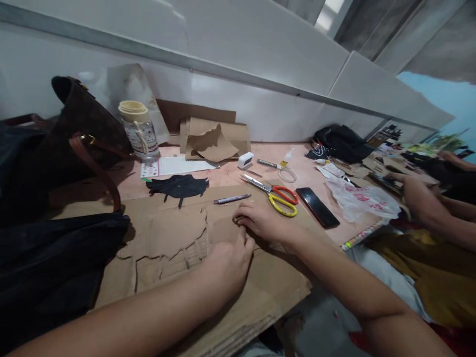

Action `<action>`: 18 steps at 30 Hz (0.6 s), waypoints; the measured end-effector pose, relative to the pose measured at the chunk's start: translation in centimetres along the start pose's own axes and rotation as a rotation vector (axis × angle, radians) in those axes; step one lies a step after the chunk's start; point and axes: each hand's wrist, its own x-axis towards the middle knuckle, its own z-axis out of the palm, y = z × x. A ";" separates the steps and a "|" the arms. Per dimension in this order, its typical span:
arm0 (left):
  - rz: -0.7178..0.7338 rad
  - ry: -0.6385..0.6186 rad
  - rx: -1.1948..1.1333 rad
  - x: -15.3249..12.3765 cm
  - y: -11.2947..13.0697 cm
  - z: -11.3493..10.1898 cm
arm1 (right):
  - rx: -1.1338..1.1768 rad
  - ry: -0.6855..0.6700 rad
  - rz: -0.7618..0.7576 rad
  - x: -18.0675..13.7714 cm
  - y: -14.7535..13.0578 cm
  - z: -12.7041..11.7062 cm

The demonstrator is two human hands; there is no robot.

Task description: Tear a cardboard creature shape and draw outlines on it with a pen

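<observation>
My left hand (231, 260) and my right hand (262, 222) meet over a torn brown cardboard piece (222, 229) near the middle of the table. My right fingers are curled in at its edge. My left fingers are closed right beside them, and their tips are partly hidden. Larger torn cardboard (163, 230) with ragged slits lies to the left. Just beyond my hands rests a pen (232, 199). Scissors (271, 193) with one red and one yellow handle lie past my right hand, blades pointing away to the left. A black cut-out shape (178, 186) lies further back.
A phone (317, 207) and a plastic bag (362, 198) lie to the right. At the back stand a bottle (139, 131) and folded cardboard (219, 141). A brown handbag (89, 124) and black cloth (52, 263) crowd the left. Another person's hand (418, 193) works at far right.
</observation>
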 end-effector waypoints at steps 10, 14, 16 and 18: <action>-0.048 -0.043 -0.004 -0.8 0.4 -0.6 | 0.136 0.080 0.052 1.3 1.2 0.9; -0.101 -0.053 -0.009 -1.6 1.4 -0.1 | 0.206 0.221 0.131 0.7 2.6 0.5; -0.139 -0.057 -0.029 -1.6 2.0 0.4 | 0.212 0.253 0.147 0.8 2.3 0.3; -0.120 -0.045 -0.036 -1.5 2.5 0.8 | 0.230 0.253 0.152 1.0 1.2 0.3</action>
